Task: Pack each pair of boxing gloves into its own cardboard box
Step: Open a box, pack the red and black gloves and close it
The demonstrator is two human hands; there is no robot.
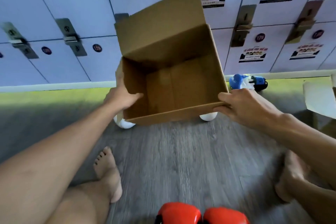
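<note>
An open brown cardboard box (pixel 174 114) is held above the floor, its mouth tilted toward me and its inside bare. My left hand (pixel 123 94) grips its left wall, fingers inside. My right hand (pixel 245 105) pinches its front right corner. Two white gloves show under the box, one at the left (pixel 124 123) and one at the right (pixel 208 116). A pair of red boxing gloves (pixel 201 214) lies at the bottom edge between my legs. A blue glove (pixel 236 81) lies by the lockers.
White lockers (pixel 72 14) with stickers fill the wall behind. A dark blue object (pixel 259 82) sits beside the blue glove. Another cardboard box (pixel 320 100) with a pale flap stands at the right edge. My bare feet (pixel 107 171) rest on the grey wood floor.
</note>
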